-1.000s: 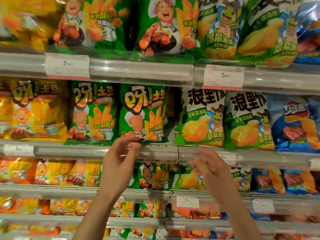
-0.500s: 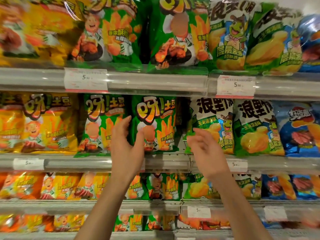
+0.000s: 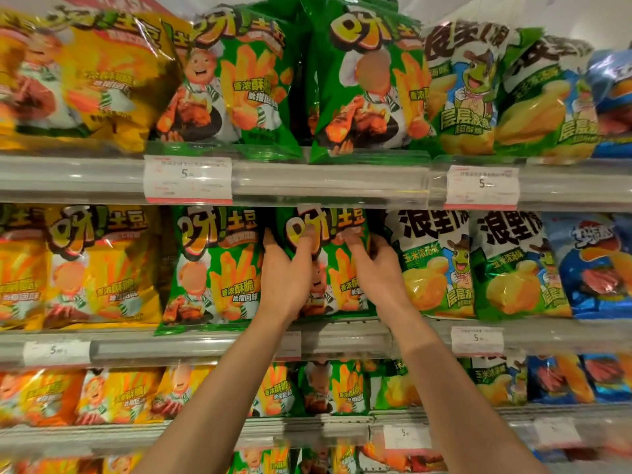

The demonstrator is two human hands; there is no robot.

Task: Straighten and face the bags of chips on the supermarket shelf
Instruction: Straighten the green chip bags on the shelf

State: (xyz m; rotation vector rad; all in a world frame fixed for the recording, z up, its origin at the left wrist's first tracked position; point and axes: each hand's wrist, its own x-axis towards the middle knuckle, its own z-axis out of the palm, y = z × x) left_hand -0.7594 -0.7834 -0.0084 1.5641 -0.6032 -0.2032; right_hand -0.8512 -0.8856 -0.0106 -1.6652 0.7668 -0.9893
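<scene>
hands [image 3: 330, 268] grip green chip bag [image 3: 342, 268] on shelf [image 3: 345, 340].

The green chip bag [image 3: 328, 265] in the middle row reads 呀!土豆 in big yellow letters, with 香浓酥脆 lower down; its neighbouring green bag [image 3: 208, 268] carries the same words plus 吮指回味. The white-topped corn chip bag [image 3: 434, 265] shows 浪里, 玉米浓汤味 and 层层. The upper price tag [image 3: 188, 179] and the right-hand price tag [image 3: 482, 187] each show a 5; their smaller print is too blurred to read.
</scene>
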